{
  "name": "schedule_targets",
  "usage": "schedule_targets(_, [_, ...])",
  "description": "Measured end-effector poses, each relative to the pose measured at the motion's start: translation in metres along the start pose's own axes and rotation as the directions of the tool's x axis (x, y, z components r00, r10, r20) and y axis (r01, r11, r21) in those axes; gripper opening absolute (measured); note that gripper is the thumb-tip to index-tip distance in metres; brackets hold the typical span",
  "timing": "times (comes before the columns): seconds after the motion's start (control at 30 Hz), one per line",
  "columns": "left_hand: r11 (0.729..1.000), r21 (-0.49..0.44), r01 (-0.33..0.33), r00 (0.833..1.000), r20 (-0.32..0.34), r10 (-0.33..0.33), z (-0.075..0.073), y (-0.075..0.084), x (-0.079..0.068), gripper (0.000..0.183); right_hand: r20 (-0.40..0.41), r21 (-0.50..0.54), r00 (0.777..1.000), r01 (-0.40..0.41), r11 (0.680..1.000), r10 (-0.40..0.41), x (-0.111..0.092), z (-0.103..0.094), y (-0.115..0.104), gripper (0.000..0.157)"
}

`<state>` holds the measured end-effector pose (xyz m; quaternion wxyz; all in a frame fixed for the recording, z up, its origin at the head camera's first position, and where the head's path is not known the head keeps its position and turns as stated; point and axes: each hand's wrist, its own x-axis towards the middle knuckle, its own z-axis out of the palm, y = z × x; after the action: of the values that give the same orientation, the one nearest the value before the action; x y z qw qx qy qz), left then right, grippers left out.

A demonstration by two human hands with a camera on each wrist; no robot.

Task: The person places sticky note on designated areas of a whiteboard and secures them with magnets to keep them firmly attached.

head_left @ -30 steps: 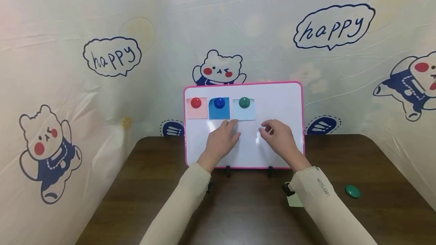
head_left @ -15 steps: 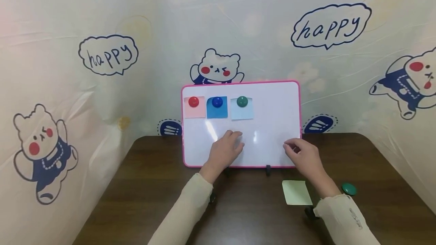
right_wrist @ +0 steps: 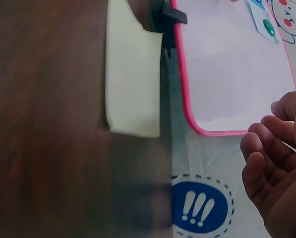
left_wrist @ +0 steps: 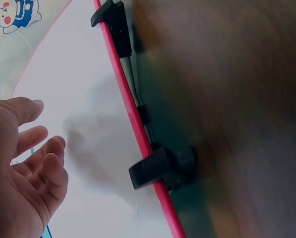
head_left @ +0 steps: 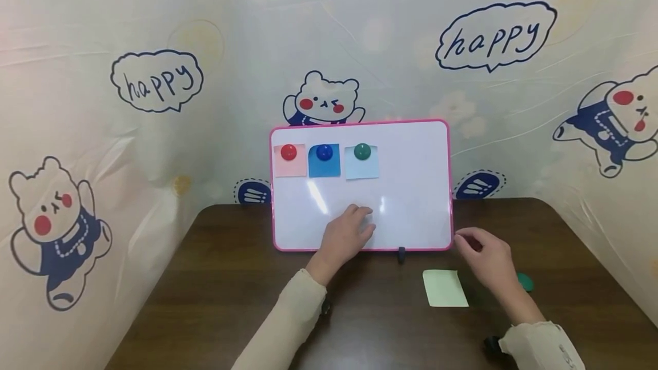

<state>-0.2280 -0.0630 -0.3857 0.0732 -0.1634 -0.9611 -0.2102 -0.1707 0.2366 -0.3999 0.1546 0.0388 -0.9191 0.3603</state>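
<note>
A whiteboard (head_left: 411, 187) with a pink frame stands on the table. Along its upper left hang a pink note (head_left: 290, 169) under a red magnet (head_left: 289, 152), a blue note (head_left: 324, 170) under a blue magnet (head_left: 324, 152) and a light blue note (head_left: 362, 170) under a green magnet (head_left: 362, 152). My left hand (head_left: 345, 234), loosely bent and holding nothing, is before the board's lower middle. To the right of the board my right hand (head_left: 485, 256) hovers with relaxed fingers, nothing in it. A pale green note (head_left: 445, 288) lies below its fingers. Another green magnet (head_left: 525, 282) is partly hidden behind that hand.
Black stand clips (left_wrist: 155, 168) grip the board's lower edge and rise from the brown table (head_left: 231, 290). A printed cloth (head_left: 154, 176) with bears and "happy" bubbles hangs behind and at the sides.
My right hand has moved away from the board, right and down toward the loose magnet, uncovering the pale green note. The left hand has dropped from beneath the light blue note.
</note>
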Motion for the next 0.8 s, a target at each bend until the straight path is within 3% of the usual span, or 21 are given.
schedule_targets(0.17, [1.0,-0.026,0.004,1.0,0.031,-0.003,0.002,0.01,-0.004,0.039,-0.033,-0.033,0.999,0.0,0.999,-0.001,-0.01,-0.006,0.013,0.026])
schedule_targets(0.33, [0.999,-0.047,0.001,0.996,0.085,0.003,0.008,0.024,-0.008,0.039,-0.116,-0.058,0.992,0.036,0.998,-0.043,-0.023,-0.011,0.026,0.016])
schedule_targets(0.53, [0.998,-0.068,-0.011,0.991,0.132,0.02,0.021,0.038,-0.013,0.04,-0.215,-0.059,0.973,0.068,0.996,-0.08,-0.034,-0.019,0.038,0.011])
schedule_targets(0.8, [0.997,-0.068,-0.043,0.989,0.137,0.052,0.038,0.053,-0.017,0.035,-0.302,-0.188,0.935,0.135,0.973,-0.188,-0.048,-0.023,0.059,0.012])
